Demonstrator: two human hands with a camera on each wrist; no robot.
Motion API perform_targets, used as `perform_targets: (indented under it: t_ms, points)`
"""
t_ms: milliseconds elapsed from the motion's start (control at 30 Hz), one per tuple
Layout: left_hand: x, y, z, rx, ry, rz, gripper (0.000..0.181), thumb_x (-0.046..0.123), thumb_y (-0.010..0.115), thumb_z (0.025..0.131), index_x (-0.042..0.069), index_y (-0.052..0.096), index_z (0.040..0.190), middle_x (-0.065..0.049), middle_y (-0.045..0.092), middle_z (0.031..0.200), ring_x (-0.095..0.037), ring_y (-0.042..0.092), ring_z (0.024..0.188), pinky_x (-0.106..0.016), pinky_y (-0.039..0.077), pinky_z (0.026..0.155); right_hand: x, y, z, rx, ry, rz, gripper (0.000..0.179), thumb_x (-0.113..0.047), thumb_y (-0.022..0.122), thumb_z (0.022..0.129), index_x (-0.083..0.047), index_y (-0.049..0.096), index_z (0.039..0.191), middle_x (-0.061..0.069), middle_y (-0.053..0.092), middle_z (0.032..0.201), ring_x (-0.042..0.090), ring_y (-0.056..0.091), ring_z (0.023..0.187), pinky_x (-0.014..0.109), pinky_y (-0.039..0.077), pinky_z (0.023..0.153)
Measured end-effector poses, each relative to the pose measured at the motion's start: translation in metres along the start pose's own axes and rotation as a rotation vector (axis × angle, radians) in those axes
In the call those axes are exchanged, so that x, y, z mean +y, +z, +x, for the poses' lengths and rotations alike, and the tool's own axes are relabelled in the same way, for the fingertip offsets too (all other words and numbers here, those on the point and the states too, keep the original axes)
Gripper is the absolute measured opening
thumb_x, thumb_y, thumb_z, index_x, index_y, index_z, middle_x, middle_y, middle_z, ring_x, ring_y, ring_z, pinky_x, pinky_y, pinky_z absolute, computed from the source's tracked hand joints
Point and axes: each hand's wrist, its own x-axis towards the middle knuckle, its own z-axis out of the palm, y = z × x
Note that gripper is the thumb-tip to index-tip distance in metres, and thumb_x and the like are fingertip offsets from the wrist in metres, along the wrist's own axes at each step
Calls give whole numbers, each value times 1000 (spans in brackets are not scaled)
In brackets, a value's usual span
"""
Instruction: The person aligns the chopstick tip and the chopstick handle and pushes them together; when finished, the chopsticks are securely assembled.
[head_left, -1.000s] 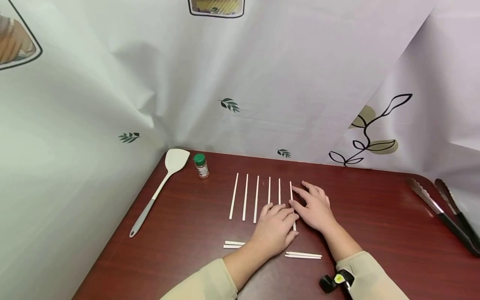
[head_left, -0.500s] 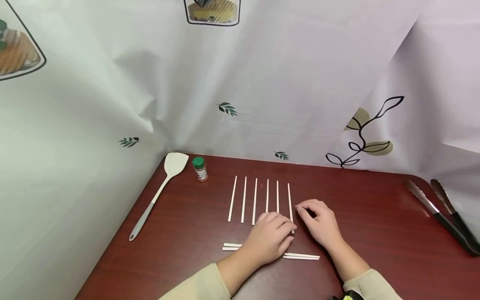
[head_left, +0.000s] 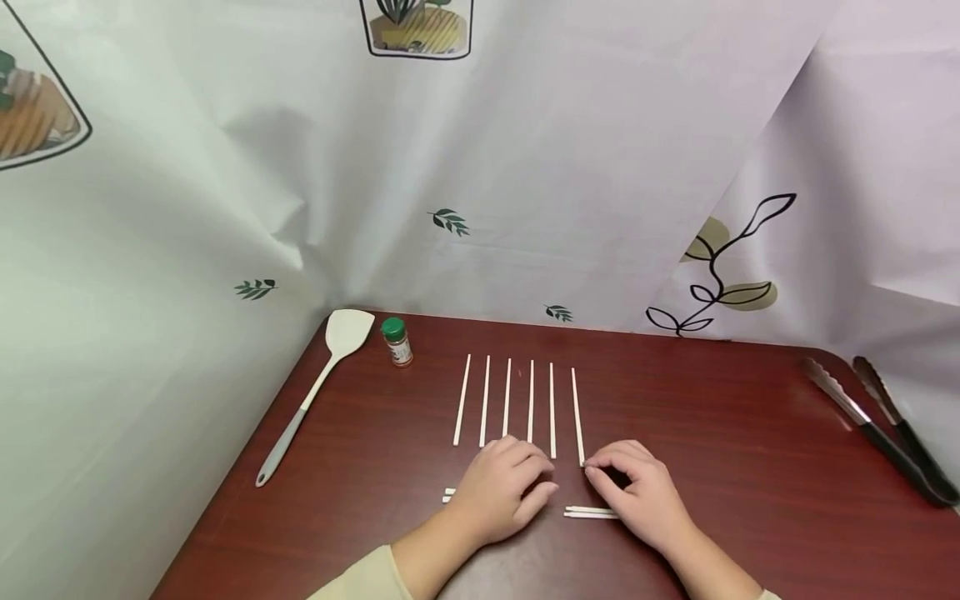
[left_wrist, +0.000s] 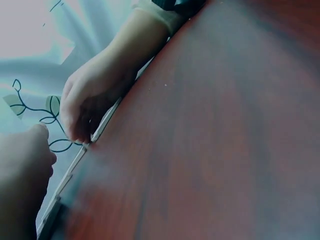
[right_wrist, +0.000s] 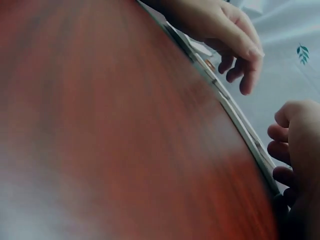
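Observation:
Several thin white chopsticks (head_left: 507, 400) lie side by side in a row on the dark red table (head_left: 750, 433), pointing away from me. My right hand (head_left: 648, 496) pinches the near end of the rightmost chopstick (head_left: 577, 417) between thumb and forefinger. Just left of it, my left hand (head_left: 498, 487) hovers over the near ends of the middle chopsticks, its fingers loosely bent with nothing between them. Two more white sticks (head_left: 588, 512) lie crosswise, partly behind the right hand. The left hand covers most of another crosswise pair (head_left: 447, 495).
A white turner (head_left: 347, 333) with a grey handle lies at the left table edge. Beside it stands a seasoning jar (head_left: 397, 343) with a green lid. Black-handled metal tongs (head_left: 885, 433) lie at the far right. A patterned white cloth (head_left: 562, 150) hangs behind the table.
My right hand has slid from the middle of the rightmost chopstick toward its near end. My left hand has drawn back to the left, uncovering the near ends of the right-hand chopsticks.

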Motion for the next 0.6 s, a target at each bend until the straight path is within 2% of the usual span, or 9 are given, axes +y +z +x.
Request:
perform_targets:
  t_ms: [100,300,467,600]
  points:
    - [-4,-8,-10,-17,-15,-5,13,32,72,100,22,77,106,11,71,107,-11,63,100,-33,52,91,-4,-1,-6,-50,-25,3,27,-1,88,81,-23,82,97,-10,74,100,15,64,100,18,45,94]
    - [-13,-22,-30,-2,-25,2,8,28,75,98,23,76,103,12,71,104,-11,63,98,-34,53,90,-6,-1,-15,-103,-107,-68,35,-12,95,72,-25,83,102,-11,71,106,19,60,107,25,37,100]
    - [-19,-26,-43,-9,-46,-30,10,28,80,94,22,78,102,12,70,105,-10,62,99,-34,53,89,-6,-2,-17,-167,-106,-93,35,-20,97,72,-30,84,103,-14,70,112,15,59,115,26,35,102]
    - [-22,-27,-47,-1,-17,-41,12,29,84,89,23,80,99,12,70,105,-10,61,100,-34,52,86,-5,-1,-16,-172,-155,-88,35,-17,97,72,-32,84,100,-12,70,112,17,60,113,29,36,102]
